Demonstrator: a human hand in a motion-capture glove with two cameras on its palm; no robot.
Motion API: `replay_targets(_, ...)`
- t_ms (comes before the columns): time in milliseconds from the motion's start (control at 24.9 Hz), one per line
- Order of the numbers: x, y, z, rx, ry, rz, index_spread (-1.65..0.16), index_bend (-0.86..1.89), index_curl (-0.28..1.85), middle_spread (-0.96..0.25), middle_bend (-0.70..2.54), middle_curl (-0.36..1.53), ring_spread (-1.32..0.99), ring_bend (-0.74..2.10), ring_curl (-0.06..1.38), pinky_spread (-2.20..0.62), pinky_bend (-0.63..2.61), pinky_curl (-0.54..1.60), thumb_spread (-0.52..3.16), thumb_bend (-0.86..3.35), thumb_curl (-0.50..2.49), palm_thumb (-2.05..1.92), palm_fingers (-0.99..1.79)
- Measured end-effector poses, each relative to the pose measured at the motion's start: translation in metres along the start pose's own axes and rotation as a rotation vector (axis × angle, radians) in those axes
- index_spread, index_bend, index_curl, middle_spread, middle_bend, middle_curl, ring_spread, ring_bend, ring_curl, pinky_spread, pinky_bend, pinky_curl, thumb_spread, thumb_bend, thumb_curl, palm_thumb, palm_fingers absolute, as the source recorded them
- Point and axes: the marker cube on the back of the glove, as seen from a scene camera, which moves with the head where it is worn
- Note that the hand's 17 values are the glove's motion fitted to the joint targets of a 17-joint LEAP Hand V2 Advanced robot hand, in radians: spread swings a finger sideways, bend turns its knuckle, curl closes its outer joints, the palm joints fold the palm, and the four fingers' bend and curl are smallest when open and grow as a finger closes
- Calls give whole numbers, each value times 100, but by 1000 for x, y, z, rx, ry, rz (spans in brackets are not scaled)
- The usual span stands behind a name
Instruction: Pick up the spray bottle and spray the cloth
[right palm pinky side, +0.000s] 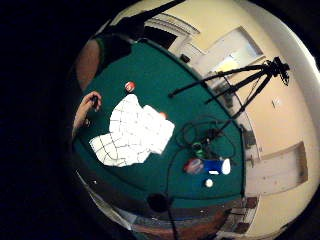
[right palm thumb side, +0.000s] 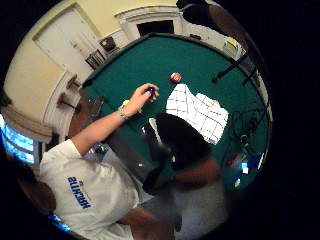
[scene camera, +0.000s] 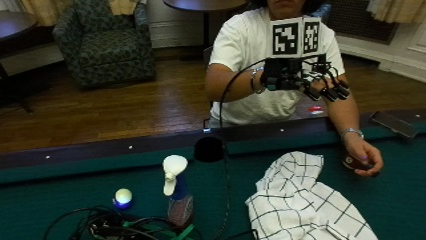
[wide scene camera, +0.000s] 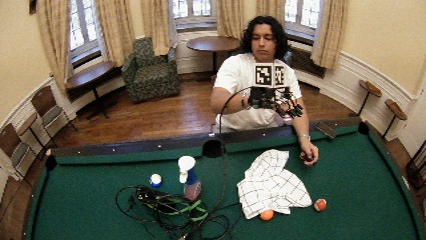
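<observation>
So the gloved right hand (scene camera: 313, 80) is raised at chest height, fingers loose, holding nothing. The spray bottle (scene camera: 177, 192) stands upright on the green surface (scene camera: 399, 200), well apart, left of the checked cloth (scene camera: 303, 205) and nearer the camera. It's the right hand's reach.
</observation>
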Motion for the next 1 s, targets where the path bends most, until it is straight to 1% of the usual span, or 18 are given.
replay_targets(201, 4, 0, 2, -14, 21, -3, -34, 19, 13, -9, 24, 12, -8, 34, 14, 14, 36, 15, 69, 20, 10, 35, 55)
replay_targets(401, 7, 2, 3, -25, 12, -1, -40, 16, 17, -10, 24, 16, -9, 34, 18, 18, 37, 20, 89, 18, 13, 37, 55)
replay_targets(682, 21, 19, 7, -29, -12, 46, -44, 16, 21, -11, 21, 20, -10, 34, 21, 19, 35, 23, 104, 15, 17, 38, 54)
replay_targets(1003, 59, 64, 26, -37, -79, 165, -45, 15, 23, -11, 19, 24, -11, 35, 23, 19, 35, 26, 111, 10, 20, 40, 56)
